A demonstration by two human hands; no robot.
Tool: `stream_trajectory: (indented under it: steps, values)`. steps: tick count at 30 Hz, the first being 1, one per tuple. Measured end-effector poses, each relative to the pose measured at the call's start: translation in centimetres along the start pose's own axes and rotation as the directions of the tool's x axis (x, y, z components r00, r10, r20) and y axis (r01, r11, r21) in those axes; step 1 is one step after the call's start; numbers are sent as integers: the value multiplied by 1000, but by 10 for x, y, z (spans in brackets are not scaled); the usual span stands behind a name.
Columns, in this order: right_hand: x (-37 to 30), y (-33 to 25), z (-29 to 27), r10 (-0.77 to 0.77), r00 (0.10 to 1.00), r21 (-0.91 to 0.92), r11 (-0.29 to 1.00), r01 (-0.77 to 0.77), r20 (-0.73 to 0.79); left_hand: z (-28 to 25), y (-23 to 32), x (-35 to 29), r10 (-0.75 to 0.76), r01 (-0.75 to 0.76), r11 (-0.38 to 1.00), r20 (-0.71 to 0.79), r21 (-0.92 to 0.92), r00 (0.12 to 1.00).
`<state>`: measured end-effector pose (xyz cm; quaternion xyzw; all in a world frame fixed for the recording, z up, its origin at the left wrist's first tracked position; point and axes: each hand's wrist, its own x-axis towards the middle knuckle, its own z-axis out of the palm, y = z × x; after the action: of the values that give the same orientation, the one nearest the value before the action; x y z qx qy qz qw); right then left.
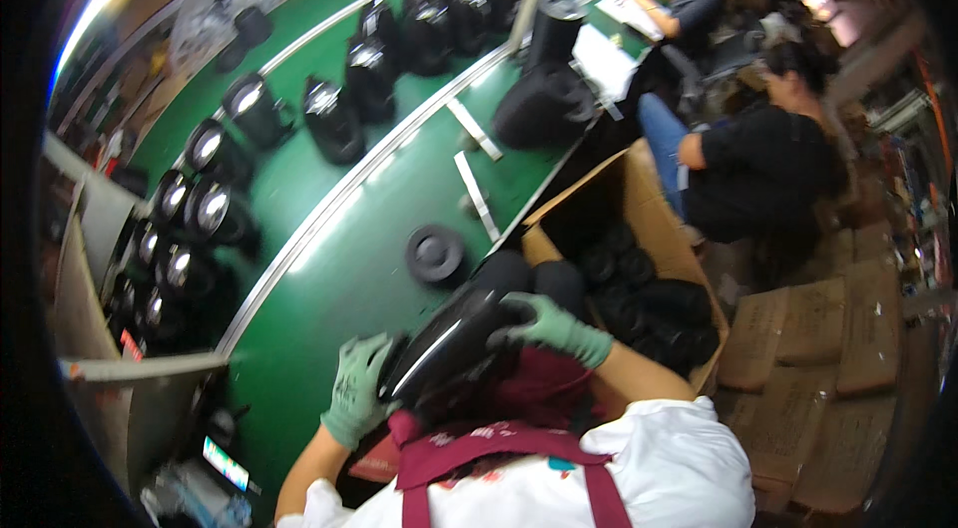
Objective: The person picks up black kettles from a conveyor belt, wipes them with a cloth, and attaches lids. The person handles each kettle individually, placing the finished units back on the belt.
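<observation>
Black shell held in both gloved hands by near edge of green table, tilted, right end higher; left hand gripping its lower left end, right hand fingers closed on its upper right end. Maroon apron just below shell. Black disc lies near table's right edge. Open box beside that edge, black parts inside; cartons right of box. Farther up, two white strips near right edge. Metal rail crosses table; glossy housings stand beyond it. Two co-workers past right edge
</observation>
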<state>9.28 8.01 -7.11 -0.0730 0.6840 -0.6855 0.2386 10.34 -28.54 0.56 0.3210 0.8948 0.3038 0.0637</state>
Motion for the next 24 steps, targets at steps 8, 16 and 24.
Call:
stream_trajectory:
  steps: [8, 16, 24]
  values:
    - [-18, -28, 23, 36, 999, 154, 987, -38, 16, 25, -24, -21, -301, 315, 308, 222, -898, 927]
    - [44, -35, 58, 266, 945, 119, 949, -291, 190, 53, -79, -64, -492, 281, 540, -27, -793, 870]
    - [189, 23, 42, 196, 935, -910, 241, -336, -294, 58, -54, -42, -565, 401, 467, 82, -788, 821]
